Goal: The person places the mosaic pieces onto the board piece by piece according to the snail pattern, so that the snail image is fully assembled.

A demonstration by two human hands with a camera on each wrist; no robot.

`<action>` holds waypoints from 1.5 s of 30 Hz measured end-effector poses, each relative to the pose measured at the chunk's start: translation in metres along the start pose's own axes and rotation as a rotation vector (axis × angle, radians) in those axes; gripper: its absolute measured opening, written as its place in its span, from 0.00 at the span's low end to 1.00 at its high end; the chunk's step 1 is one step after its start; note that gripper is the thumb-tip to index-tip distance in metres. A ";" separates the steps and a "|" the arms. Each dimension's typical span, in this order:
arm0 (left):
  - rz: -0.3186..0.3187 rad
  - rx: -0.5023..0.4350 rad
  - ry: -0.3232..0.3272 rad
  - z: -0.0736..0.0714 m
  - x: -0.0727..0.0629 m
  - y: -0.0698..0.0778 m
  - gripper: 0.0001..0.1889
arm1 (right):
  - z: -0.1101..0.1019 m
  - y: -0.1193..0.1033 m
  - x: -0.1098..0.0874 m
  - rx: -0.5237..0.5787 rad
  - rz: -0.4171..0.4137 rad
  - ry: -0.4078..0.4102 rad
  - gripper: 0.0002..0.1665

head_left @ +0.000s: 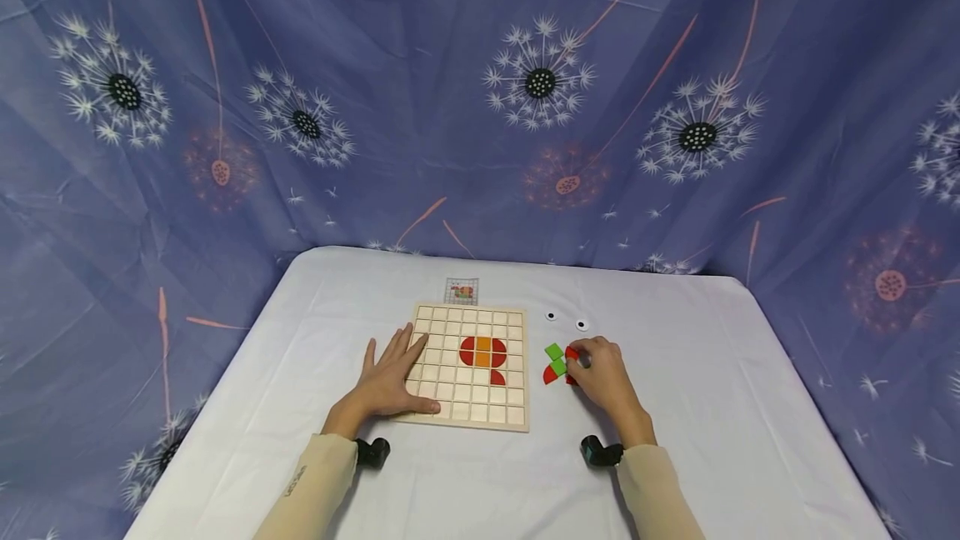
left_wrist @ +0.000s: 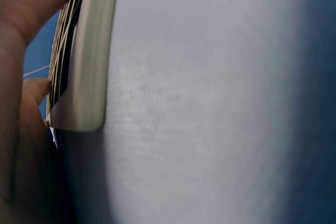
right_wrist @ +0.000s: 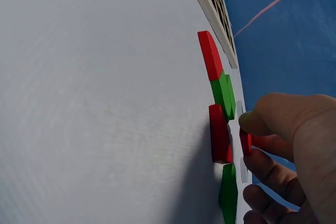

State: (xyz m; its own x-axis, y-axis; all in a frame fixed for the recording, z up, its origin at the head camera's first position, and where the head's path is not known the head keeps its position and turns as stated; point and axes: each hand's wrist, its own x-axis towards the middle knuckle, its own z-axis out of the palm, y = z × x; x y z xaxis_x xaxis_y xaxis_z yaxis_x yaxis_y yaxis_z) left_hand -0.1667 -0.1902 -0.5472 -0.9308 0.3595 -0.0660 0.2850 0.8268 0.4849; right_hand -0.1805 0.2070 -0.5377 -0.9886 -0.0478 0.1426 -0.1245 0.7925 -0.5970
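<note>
My left hand (head_left: 386, 382) rests with fingers spread across the left edge of a wooden grid board (head_left: 468, 413). In the left wrist view, the board's pale rim (left_wrist: 89, 77) lies beside that hand. Orange squares (head_left: 483, 352), red rounded pieces (head_left: 467, 351) and a separate red quarter-round (head_left: 497, 377) sit in the grid. Right of the board, my right hand (head_left: 609, 373) pinches a small red piece (right_wrist: 245, 143) between thumb and finger. Under and beside it lie green pieces (head_left: 553, 351), a red piece (head_left: 551, 375) and a darker red piece (right_wrist: 219, 132).
Beyond the board lies a small printed picture card (head_left: 461, 291) with a gridded coloured figure. Two googly eyes (head_left: 581, 324) lie behind the loose pieces. A white cloth (head_left: 675, 315) covers the table, and a blue dandelion-patterned curtain (head_left: 420, 107) hangs around it.
</note>
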 end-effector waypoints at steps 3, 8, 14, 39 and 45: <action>-0.006 0.004 -0.011 -0.001 -0.001 0.000 0.69 | 0.001 -0.001 0.000 -0.009 0.011 0.005 0.13; -0.028 0.021 -0.033 -0.002 -0.001 0.000 0.69 | 0.004 0.003 -0.002 -0.021 0.042 -0.010 0.16; -0.021 0.009 -0.022 -0.002 -0.001 0.000 0.69 | 0.004 0.005 -0.002 -0.009 0.029 0.002 0.17; -0.023 0.001 -0.021 -0.003 -0.001 0.003 0.68 | 0.029 -0.018 0.009 -0.010 -0.014 0.013 0.16; -0.025 0.011 -0.018 -0.003 0.000 0.003 0.68 | 0.032 -0.022 0.010 0.065 -0.007 0.030 0.16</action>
State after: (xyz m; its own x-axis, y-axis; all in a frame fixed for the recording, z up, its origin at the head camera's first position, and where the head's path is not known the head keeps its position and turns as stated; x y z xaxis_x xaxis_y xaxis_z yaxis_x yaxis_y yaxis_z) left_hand -0.1662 -0.1891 -0.5431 -0.9335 0.3462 -0.0935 0.2642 0.8402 0.4736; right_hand -0.1901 0.1701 -0.5483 -0.9848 -0.0345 0.1700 -0.1377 0.7513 -0.6454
